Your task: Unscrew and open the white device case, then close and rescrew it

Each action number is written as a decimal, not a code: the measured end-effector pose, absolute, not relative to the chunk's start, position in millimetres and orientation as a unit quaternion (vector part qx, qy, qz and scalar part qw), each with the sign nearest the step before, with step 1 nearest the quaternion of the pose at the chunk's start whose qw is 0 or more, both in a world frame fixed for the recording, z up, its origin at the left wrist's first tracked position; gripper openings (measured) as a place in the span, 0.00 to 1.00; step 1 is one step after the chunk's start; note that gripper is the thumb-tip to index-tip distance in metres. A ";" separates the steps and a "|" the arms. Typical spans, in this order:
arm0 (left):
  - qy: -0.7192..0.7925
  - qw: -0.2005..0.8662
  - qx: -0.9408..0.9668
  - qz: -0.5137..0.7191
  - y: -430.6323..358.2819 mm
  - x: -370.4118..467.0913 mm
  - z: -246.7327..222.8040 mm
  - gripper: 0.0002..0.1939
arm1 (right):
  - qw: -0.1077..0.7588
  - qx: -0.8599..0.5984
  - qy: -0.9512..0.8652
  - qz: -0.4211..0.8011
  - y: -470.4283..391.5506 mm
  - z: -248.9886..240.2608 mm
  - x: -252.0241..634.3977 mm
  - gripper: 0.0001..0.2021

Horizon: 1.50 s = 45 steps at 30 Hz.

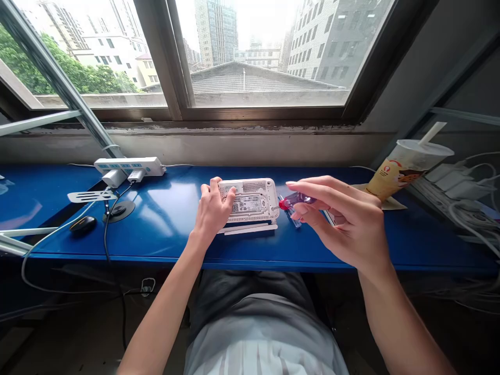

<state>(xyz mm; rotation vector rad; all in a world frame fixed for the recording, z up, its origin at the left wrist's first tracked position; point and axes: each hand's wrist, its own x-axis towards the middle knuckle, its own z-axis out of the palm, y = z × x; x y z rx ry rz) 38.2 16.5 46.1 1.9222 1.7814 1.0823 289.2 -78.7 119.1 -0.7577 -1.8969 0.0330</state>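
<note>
Blue table [164,224] — router [253,203], mouse [83,225], power strip [150,165]

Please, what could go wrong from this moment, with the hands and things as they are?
The screwdriver meets the router near its corner, so it might slip and scratch the casing. The left hand is on the router too, so a bad slip could hurt it. The drink cup stands just beyond the right hand; a bump might spill it.

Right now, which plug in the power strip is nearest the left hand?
The smaller plug, right-hand of the two in the white power strip; the bulkier plug sits farther from the left hand.
</note>
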 end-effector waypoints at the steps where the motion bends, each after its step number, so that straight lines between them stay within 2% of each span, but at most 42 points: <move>1: 0.622 0.154 0.668 0.378 16.3 37.7 46.1 0.30 | 0.518 -0.311 -0.797 0.021 -79.7 118.7 290.1 0.19; 4: 0.625 0.157 0.664 0.378 15.8 36.2 46.0 0.30 | 0.513 -0.311 -0.800 0.021 -81.8 118.4 291.5 0.21; 8: 0.626 0.158 0.662 0.380 15.4 35.8 45.8 0.28 | 0.518 -0.330 -0.789 0.006 -80.8 119.2 289.9 0.17; 14: 0.628 0.161 0.657 0.384 14.6 36.3 45.5 0.26 | 0.535 -0.304 -0.788 0.002 -75.4 116.3 286.5 0.17; 21: 0.633 0.162 0.655 0.379 14.5 35.5 45.5 0.27 | 0.524 -0.289 -0.800 0.040 -77.3 112.3 288.4 0.25; 31: 0.627 0.154 0.655 0.392 16.2 32.8 44.1 0.26 | 0.551 -0.317 -0.772 0.017 -75.4 108.4 277.6 0.16; 39: 0.627 0.161 0.657 0.385 15.5 32.4 44.9 0.27 | 0.569 -0.306 -0.763 0.019 -76.4 102.0 266.7 0.21; 45: 0.629 0.160 0.655 0.387 15.4 32.8 44.8 0.27 | 0.566 -0.340 -0.751 0.009 -76.5 101.5 264.5 0.17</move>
